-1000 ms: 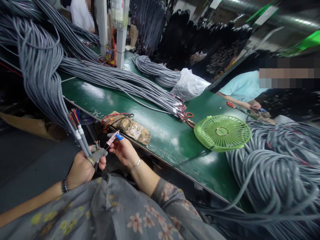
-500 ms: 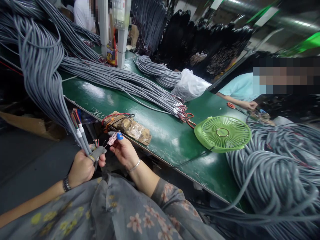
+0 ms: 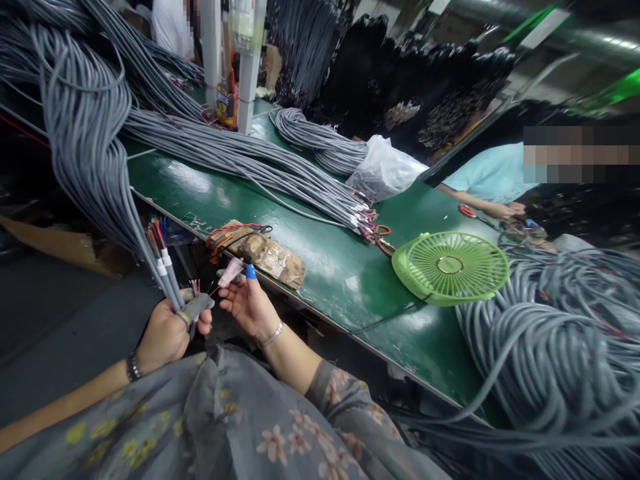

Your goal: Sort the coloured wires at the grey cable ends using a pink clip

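Note:
My left hand [image 3: 167,333] is closed around the ends of several grey cables [image 3: 173,280]; its thumb wears a grey cover [image 3: 197,308]. White bands circle two of the cables near their stripped ends, where coloured wires [image 3: 158,235] fan out. More short coloured wire ends [image 3: 195,287] show just above the left thumb. Close by on the right, my right hand [image 3: 249,303], with blue wrapping on the thumb tip, pinches a small pale pink piece [image 3: 231,272] whose kind I cannot make out. A thin strand shows between this piece and the left hand.
On the green table [image 3: 320,267] lie a tape-covered block [image 3: 275,259], a long cable bundle [image 3: 260,167] and orange-handled scissors [image 3: 383,233]. A green fan [image 3: 450,267] stands beside coiled cables [image 3: 545,347]. Another person's hands [image 3: 510,212] are at the far right.
My right hand has turned slightly, and the pink piece now shows a plainer, more upright side. My left hand keeps its grip on the cables. The view has shifted a little.

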Available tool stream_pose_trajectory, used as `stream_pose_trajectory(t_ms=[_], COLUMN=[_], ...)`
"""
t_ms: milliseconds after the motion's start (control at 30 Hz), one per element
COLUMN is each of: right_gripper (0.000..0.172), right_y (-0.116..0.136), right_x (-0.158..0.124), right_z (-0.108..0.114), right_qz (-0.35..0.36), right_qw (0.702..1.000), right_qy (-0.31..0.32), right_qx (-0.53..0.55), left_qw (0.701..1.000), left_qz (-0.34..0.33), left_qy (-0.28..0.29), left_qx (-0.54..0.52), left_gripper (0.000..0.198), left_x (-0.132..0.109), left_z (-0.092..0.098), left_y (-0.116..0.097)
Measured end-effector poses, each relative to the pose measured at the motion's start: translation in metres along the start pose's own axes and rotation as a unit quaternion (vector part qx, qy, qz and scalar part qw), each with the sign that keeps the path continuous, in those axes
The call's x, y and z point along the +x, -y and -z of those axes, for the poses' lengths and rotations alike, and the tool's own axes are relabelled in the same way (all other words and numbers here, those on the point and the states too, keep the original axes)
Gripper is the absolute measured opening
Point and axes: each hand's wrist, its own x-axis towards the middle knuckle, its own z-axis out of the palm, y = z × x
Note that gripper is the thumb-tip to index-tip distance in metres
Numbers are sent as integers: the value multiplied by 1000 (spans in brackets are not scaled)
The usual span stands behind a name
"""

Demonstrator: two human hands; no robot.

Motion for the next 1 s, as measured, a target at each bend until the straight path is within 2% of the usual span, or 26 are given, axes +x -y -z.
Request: stream_pose_trajectory(t_ms=[167, 300, 367, 433, 500, 567, 633, 733, 867, 933, 1000], right_gripper=[49, 55, 57, 52, 45, 41, 38, 36, 42, 44, 45], right_y=[-3, -8, -11, -12, -13, -12, -12, -11, -8, -6, -6], right_x=[-3, -9, -17, -28, -41, -53, -61, -65, -62, -59, -54], right_z=[10, 26, 35, 43, 49, 52, 52, 48, 38, 33, 28], right_qz=[10, 74, 116, 158, 187, 209, 241, 290, 277, 262, 255], right_qw=[999, 993, 982, 961, 933, 905, 874, 834, 829, 826, 816], right_qy=[-26, -21, -18, -5, 35, 75, 86, 69, 74, 93, 121], right_qx=[-27, -90, -146, -227, -305, -363, -413, -465, -480, -491, -504], left_qw=[999, 994, 981, 955, 926, 903, 890, 878, 888, 909, 934], left_qz=[17, -16, -7, 9, 6, -18, -47, -63, -84, -96, -103], left_qy=[26, 64, 118, 193, 260, 298, 309, 334, 366, 337, 278], left_qx=[29, 88, 157, 226, 274, 308, 333, 338, 265, 227, 199], left_gripper=[43, 54, 48, 37, 27, 23, 22, 26, 45, 57, 68], left_x=[5, 9, 8, 4, 1, -1, -1, -1, -5, -7, -7], left_z=[14, 23, 25, 25, 23, 22, 22, 26, 31, 33, 34], left_y=[12, 25, 30, 36, 42, 47, 50, 50, 41, 35, 29])
